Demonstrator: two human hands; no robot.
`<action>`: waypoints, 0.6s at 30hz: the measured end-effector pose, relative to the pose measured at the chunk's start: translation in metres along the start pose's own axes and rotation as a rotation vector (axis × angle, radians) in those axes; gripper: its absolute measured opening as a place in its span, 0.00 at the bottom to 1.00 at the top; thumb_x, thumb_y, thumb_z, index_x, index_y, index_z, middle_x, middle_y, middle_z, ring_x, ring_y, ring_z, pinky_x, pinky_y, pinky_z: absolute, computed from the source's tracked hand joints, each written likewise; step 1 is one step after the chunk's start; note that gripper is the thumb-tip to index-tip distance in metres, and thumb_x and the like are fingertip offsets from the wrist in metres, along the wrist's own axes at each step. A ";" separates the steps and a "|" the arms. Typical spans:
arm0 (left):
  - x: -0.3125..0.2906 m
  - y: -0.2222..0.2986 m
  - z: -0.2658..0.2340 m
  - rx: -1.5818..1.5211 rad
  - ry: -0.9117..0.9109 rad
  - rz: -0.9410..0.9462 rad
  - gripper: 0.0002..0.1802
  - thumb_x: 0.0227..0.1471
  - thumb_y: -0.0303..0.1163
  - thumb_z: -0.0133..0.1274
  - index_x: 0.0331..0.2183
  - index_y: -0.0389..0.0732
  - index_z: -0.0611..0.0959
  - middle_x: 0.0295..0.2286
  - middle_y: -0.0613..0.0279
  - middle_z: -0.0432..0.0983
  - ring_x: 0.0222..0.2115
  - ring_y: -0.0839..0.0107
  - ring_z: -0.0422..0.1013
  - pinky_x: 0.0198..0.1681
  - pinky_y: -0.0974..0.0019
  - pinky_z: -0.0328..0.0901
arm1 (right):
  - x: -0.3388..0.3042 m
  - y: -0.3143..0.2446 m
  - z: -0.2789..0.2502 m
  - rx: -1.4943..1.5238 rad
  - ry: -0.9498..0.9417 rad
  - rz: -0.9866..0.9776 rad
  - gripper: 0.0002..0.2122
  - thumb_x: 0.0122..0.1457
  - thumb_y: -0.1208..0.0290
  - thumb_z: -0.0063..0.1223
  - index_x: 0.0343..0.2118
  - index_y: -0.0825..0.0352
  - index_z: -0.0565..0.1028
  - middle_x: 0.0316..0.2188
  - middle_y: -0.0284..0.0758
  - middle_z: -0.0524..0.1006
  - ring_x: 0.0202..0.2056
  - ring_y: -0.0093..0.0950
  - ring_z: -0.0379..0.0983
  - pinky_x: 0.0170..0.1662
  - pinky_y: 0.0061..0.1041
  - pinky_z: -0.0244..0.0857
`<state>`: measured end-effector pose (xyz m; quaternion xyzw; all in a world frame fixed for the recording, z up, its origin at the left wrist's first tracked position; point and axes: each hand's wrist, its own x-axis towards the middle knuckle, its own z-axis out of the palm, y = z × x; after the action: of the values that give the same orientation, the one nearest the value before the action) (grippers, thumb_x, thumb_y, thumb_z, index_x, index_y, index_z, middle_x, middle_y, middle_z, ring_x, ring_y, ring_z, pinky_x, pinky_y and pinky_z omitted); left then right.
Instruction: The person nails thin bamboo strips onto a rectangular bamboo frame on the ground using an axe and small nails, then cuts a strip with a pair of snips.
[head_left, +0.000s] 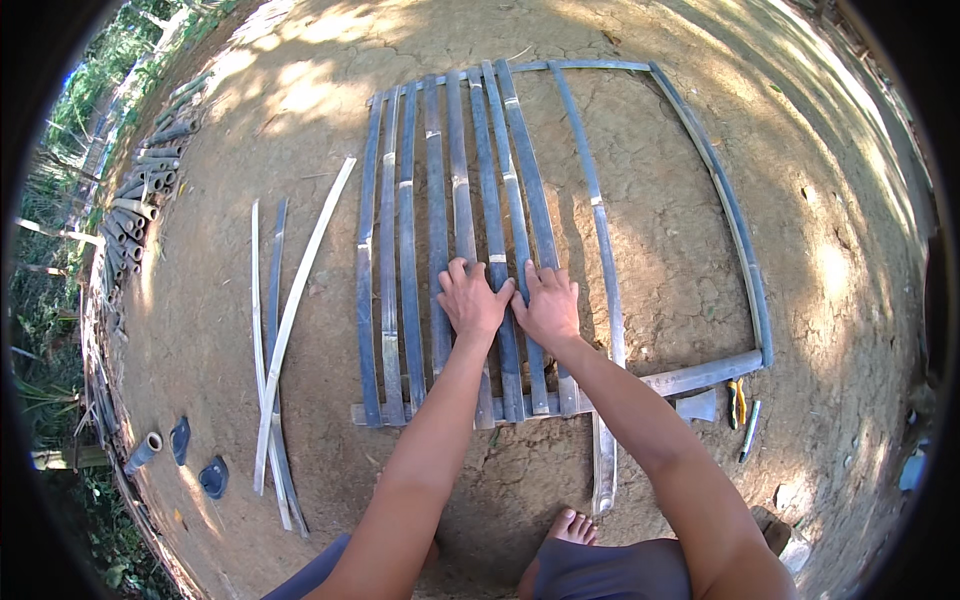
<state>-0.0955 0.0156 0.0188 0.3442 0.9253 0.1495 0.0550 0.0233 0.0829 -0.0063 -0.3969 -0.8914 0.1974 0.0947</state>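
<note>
A flat frame of long grey-blue bamboo slats (408, 245) lies on the ground before me. The slats run away from me, side by side with narrow gaps, over crosspieces at the near and far ends. At mid-length, close together, my left hand (472, 300) and my right hand (547, 305) grip neighbouring slats from above. The left fingers curl over one slat and its thumb reaches the slat to its right. My right fingers bend over the rightmost slats of the group, with the thumb pointing inward. The fingertips' undersides are hidden.
A lone slat (598, 215) and a side pole (715, 165) stand apart to the right. Pliers (737, 403), a marker-like stick (750, 430) and a flat blade (696, 406) lie near the near crosspiece (700, 374). Loose strips (310, 275), sandals (213, 477) and cut bamboo (130, 220) are left.
</note>
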 end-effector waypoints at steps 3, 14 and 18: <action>0.000 0.004 0.002 -0.010 -0.044 -0.039 0.29 0.48 0.50 0.70 0.46 0.39 0.88 0.56 0.57 0.67 0.58 0.54 0.63 0.56 0.44 0.65 | -0.001 0.001 0.002 0.000 0.001 -0.008 0.30 0.63 0.55 0.54 0.65 0.68 0.71 0.50 0.40 0.76 0.54 0.40 0.68 0.54 0.43 0.61; -0.012 0.003 0.011 -0.031 0.052 0.032 0.30 0.52 0.47 0.67 0.53 0.42 0.84 0.60 0.54 0.65 0.60 0.51 0.62 0.57 0.41 0.61 | 0.006 0.048 0.013 0.529 0.181 0.271 0.30 0.62 0.56 0.58 0.63 0.69 0.71 0.49 0.54 0.77 0.54 0.52 0.72 0.58 0.46 0.66; -0.058 0.021 0.020 -0.052 0.086 0.249 0.33 0.56 0.46 0.62 0.61 0.47 0.78 0.64 0.51 0.63 0.64 0.49 0.59 0.63 0.39 0.54 | 0.000 0.050 0.012 0.579 0.050 0.398 0.34 0.61 0.51 0.59 0.66 0.69 0.69 0.45 0.56 0.82 0.50 0.53 0.80 0.56 0.42 0.71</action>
<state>-0.0342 -0.0023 0.0068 0.4482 0.8727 0.1937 0.0054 0.0534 0.1101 -0.0385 -0.5245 -0.7010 0.4465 0.1848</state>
